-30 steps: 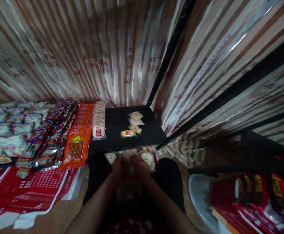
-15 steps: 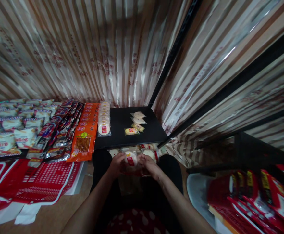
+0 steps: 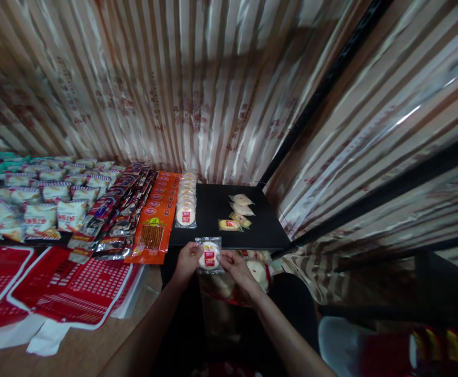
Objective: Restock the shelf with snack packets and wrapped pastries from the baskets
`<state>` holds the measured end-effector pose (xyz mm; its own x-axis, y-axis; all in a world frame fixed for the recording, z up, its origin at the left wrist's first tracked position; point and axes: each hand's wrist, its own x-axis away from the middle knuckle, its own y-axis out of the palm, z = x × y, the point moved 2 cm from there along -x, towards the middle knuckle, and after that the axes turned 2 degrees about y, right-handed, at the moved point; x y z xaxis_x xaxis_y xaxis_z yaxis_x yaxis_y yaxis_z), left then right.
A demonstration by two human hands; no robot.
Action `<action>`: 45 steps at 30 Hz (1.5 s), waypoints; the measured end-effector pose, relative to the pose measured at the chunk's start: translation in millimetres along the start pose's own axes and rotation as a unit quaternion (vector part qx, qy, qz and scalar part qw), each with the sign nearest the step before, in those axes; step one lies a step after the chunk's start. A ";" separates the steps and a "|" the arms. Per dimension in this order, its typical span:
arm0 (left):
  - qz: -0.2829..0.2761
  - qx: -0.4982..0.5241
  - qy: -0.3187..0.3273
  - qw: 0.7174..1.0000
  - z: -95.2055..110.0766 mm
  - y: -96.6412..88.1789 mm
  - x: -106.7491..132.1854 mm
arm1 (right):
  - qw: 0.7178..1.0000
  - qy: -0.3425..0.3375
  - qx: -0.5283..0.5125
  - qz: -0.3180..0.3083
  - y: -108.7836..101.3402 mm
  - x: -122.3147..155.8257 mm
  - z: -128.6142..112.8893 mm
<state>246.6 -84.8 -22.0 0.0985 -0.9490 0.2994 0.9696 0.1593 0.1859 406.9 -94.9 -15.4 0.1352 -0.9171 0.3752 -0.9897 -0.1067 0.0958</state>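
Observation:
Between my two hands is a clear packet of round white crackers (image 3: 209, 255) with a red label, held just in front of the black shelf's edge. My left hand (image 3: 188, 260) pinches its left side, and my right hand (image 3: 234, 264) grips the right side. Below them, partly hidden by my hands and arms, a bag (image 3: 258, 272) holds more of the round white packets. On the black shelf (image 3: 209, 209), a row of matching cracker packets (image 3: 185, 213) overlaps from back to front. Right of it lie small yellow packets (image 3: 229, 224) and pale round packets (image 3: 242, 208).
Orange stick-snack bags (image 3: 153, 235), dark packs (image 3: 119, 225) and white snack bags (image 3: 42, 221) cover the shelf's left part. Red basket-like printed bags (image 3: 71, 288) hang below. A black post (image 3: 311, 110) rises at the shelf's right corner. A pale tub (image 3: 341, 343) stands lower right.
Both hands have lifted the cracker packet up from the bag at my knees toward the shelf's front edge. The view has shifted, so the shelf sits farther right and lower.

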 end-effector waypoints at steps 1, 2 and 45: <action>0.009 -0.010 0.010 1.000 3.4 -3.4 -4.0 | 1.000 -0.009 0.020 0.005 5.0 -4.5 -3.6; 0.019 -0.022 0.021 0.999 6.4 -6.8 -8.3 | 0.999 -0.018 0.039 0.011 9.8 -9.2 -6.9; 0.114 -0.453 0.312 0.828 9.7 -23.5 -20.7 | 0.956 -0.133 0.194 0.174 63.8 -79.9 -4.9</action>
<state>219.6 -66.3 -23.5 0.1241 -0.9235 -0.3631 0.6527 0.3515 -0.6711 333.1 -26.6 -34.7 -0.1711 -0.9828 0.0691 -0.9231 0.1354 -0.3601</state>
